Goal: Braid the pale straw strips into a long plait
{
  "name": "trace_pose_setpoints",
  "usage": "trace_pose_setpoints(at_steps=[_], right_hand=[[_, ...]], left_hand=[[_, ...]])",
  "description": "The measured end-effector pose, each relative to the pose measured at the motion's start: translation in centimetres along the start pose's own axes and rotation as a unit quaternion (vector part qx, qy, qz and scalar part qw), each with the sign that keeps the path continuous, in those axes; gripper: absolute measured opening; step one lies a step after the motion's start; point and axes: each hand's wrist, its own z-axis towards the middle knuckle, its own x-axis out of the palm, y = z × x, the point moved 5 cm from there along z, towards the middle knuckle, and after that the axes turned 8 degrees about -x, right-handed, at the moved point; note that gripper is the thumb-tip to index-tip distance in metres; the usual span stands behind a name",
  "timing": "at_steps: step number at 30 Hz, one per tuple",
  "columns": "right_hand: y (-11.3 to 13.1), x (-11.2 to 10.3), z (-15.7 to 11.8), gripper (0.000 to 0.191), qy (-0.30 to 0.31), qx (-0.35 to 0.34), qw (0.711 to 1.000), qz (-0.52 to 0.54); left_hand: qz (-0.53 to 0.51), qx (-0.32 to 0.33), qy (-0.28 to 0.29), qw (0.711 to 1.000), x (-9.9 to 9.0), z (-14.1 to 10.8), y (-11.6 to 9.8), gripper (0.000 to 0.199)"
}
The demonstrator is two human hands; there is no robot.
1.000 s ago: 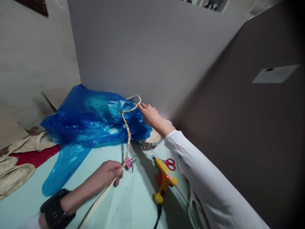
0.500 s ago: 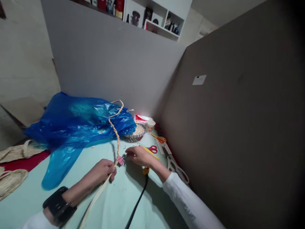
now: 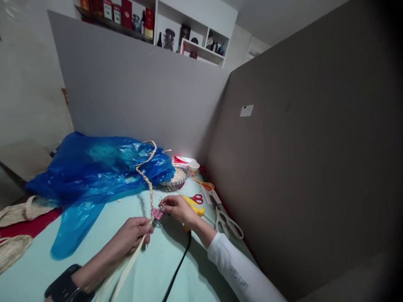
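Note:
A braided straw cord (image 3: 147, 180) runs from the blue plastic bag down to a pink binder clip (image 3: 156, 213), which sits at the lower end of its braid. Just below the clip, my left hand (image 3: 138, 231) is closed on the cord, and loose flat strands (image 3: 127, 272) trail from it toward me. My right hand (image 3: 178, 208) pinches the metal handles of the clip between thumb and fingers. Beneath the right hand and wrist lies a yellow glue gun (image 3: 194, 206), partly hidden, with a black cable (image 3: 179, 266) leading toward me.
Past my right hand lie red-handled scissors (image 3: 197, 199), orange scissors (image 3: 207, 185) and large white-handled scissors (image 3: 228, 224). A woven basket (image 3: 178, 178) and a paper cup (image 3: 193, 167) stand farther back. The blue plastic bag (image 3: 94, 167) covers the back left; grey panels (image 3: 141, 92) enclose the table.
My right hand has moved left onto the clip's handles, from just beside it. My left hand still grips the cord below the clip. The whole view has shifted slightly.

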Motion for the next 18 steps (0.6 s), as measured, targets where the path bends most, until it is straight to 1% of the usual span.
trace_pose_setpoints(at_steps=[4,7,8,11,14,16,18], right_hand=[[-0.4,-1.2,2.8,0.015,-0.060,0.011,0.998,-0.011],[-0.5,-1.7,4.2,0.005,-0.071,0.022,0.996,-0.045],[-0.5,-1.7,4.4,0.007,-0.069,0.026,0.996,-0.057],[-0.3,-1.3,4.6,0.015,-0.060,0.031,0.994,-0.090],[0.2,-1.0,4.3,0.007,-0.058,0.029,0.991,-0.118],[0.4,-0.9,4.2,0.013,-0.058,0.025,0.989,-0.134],[0.3,-0.9,4.3,0.012,-0.052,0.023,0.987,-0.150]], left_hand=[[0.000,-0.006,-0.030,1.000,-0.1,2.9,-0.6,0.034],[0.007,-0.025,-0.041,0.999,-0.3,4.6,-0.6,0.031],[0.009,-0.031,-0.041,0.999,-0.5,5.0,-0.5,0.031],[0.014,-0.044,-0.030,0.998,-0.9,5.6,-0.1,0.029],[0.013,-0.053,-0.014,0.998,-1.1,5.8,0.3,0.028],[0.010,-0.059,-0.010,0.998,-1.2,5.9,0.4,0.027],[0.003,-0.063,-0.012,0.998,-1.1,6.3,0.3,0.024]])
